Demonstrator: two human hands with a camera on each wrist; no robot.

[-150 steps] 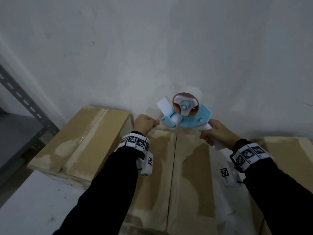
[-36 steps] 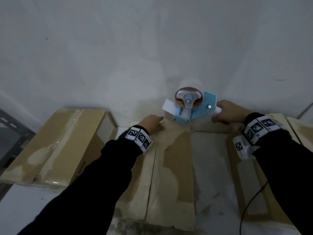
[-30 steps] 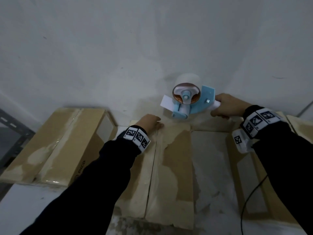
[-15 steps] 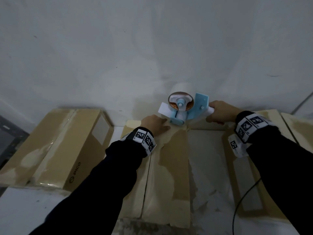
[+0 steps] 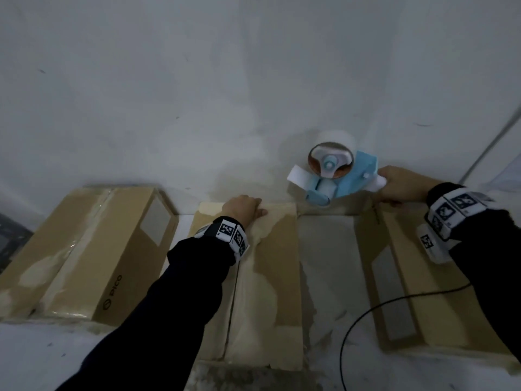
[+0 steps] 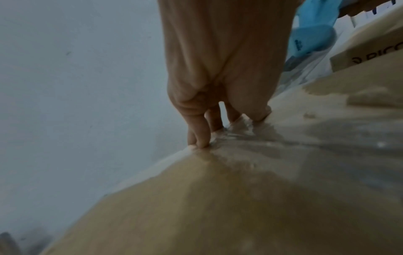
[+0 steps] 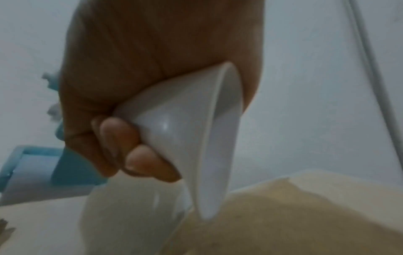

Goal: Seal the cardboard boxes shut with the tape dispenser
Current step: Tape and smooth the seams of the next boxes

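The right hand [image 5: 401, 187] grips the tape dispenser [image 5: 335, 173] at the middle box's [image 5: 279, 277] twelve-o'clock edge; the left hand [image 5: 244, 207], fingers straight, presses there. Its seam looks untaped.

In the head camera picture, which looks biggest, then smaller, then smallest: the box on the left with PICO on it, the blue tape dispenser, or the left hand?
1. Box with PICO: by far the biggest.
2. Tape dispenser.
3. Left hand: smallest.
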